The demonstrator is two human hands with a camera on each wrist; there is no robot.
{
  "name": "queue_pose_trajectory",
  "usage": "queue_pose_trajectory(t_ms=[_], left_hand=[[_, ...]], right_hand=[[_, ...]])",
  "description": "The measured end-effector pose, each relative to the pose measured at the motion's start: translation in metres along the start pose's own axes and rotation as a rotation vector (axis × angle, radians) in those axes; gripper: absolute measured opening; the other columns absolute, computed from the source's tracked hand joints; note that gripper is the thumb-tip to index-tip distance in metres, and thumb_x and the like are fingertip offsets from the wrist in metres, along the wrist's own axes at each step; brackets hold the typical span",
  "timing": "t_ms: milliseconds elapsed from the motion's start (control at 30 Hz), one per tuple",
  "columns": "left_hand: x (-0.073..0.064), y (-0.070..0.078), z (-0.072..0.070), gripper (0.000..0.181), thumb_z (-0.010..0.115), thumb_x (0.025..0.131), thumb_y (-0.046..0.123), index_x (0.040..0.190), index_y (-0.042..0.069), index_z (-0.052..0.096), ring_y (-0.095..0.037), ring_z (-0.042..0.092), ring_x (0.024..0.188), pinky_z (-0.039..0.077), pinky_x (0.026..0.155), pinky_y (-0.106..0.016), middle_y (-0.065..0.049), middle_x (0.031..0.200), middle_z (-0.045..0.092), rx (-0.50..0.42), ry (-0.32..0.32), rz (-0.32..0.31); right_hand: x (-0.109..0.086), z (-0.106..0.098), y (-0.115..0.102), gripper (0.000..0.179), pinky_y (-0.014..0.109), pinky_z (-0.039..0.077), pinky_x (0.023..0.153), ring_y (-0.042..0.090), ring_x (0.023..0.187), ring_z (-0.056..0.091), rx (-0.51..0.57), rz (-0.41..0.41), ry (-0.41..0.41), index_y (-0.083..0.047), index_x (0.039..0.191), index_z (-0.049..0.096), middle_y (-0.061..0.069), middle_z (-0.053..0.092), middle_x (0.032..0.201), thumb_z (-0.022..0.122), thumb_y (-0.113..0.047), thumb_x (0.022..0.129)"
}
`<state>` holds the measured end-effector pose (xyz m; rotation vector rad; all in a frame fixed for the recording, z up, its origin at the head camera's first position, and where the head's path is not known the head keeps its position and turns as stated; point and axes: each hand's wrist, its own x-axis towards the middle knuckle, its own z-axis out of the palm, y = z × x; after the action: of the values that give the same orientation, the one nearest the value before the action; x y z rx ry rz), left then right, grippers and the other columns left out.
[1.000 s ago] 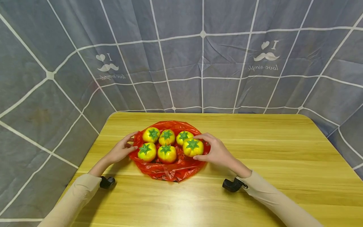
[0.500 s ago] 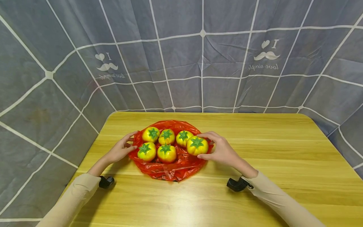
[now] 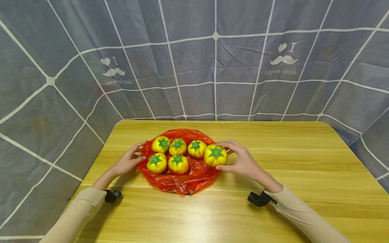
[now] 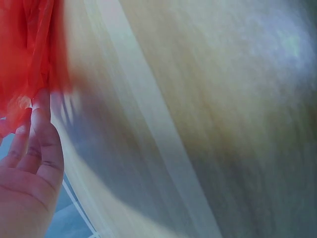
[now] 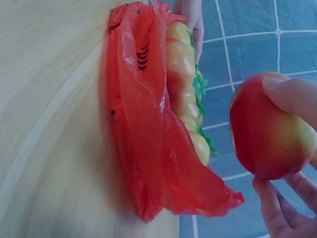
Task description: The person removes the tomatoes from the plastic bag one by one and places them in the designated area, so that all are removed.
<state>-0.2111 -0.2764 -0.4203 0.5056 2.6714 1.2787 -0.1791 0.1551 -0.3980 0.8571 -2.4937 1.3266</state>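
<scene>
In the head view, several yellow tomatoes with red sides and green star-shaped tops, such as the front middle tomato (image 3: 178,165), sit in a spread red plastic bag (image 3: 182,185). My right hand (image 3: 243,162) holds another tomato (image 3: 215,155) between thumb and fingers, raised over the bag's right edge. The right wrist view shows this held tomato (image 5: 270,126) apart from the bag (image 5: 143,114), its red underside visible. At the bag's left edge, my left hand (image 3: 129,160) holds the plastic by its rim; in the left wrist view its fingers (image 4: 47,148) meet the red film.
The bag rests on a wood-grain table (image 3: 273,145), left of its middle. Behind and at the sides hangs a grey curtain (image 3: 194,67) with white grid lines. A black wrist camera (image 3: 259,199) is strapped at the right sleeve, another camera (image 3: 113,196) at the left.
My right hand has lifted the tomato and moved it to the right, from beside the others to over the bag's right edge. The left hand stays at the bag's left rim.
</scene>
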Motion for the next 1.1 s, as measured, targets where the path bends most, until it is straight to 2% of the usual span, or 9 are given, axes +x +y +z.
queue_pose_trajectory(t_ms=[233,733,900,1100], left_hand=[[0.000,-0.003,-0.001,0.057,0.055,0.096,0.008,0.145,-0.003,0.030,-0.032,0.062,0.094,0.049,0.078,-0.017,-0.034,0.127,0.048,-0.015,0.011,-0.005],[0.003,-0.002,-0.002,0.056,0.056,0.095,0.007,0.145,-0.002,0.033,-0.035,0.062,0.095,0.049,0.077,-0.016,-0.033,0.125,0.050,-0.001,0.017,-0.018],[0.003,-0.001,-0.001,0.055,0.056,0.095,0.007,0.144,-0.003,0.033,-0.034,0.063,0.094,0.049,0.076,-0.016,-0.033,0.124,0.051,0.003,0.019,-0.011],[0.004,0.003,-0.001,0.057,0.057,0.095,0.007,0.145,-0.003,0.032,-0.037,0.060,0.101,0.047,0.079,-0.015,-0.032,0.130,0.048,-0.003,0.006,-0.002]], right_hand=[[-0.003,-0.005,-0.001,0.064,0.030,0.054,0.080,0.014,0.097,0.058,0.006,-0.022,0.030,-0.012,0.124,0.062,0.006,0.061,0.121,0.088,-0.017,0.066],[-0.019,-0.019,0.014,0.066,0.022,0.052,0.081,0.004,0.103,0.054,-0.021,0.027,0.092,-0.012,0.124,0.062,0.003,0.062,0.121,0.090,-0.016,0.064],[-0.025,-0.027,0.020,0.069,0.016,0.051,0.080,-0.003,0.103,0.052,-0.021,0.036,0.126,-0.010,0.124,0.061,0.006,0.062,0.121,0.090,-0.010,0.062],[-0.029,-0.036,0.026,0.069,0.011,0.048,0.080,-0.008,0.105,0.050,-0.015,0.056,0.161,-0.006,0.124,0.060,0.009,0.062,0.120,0.088,-0.002,0.062]])
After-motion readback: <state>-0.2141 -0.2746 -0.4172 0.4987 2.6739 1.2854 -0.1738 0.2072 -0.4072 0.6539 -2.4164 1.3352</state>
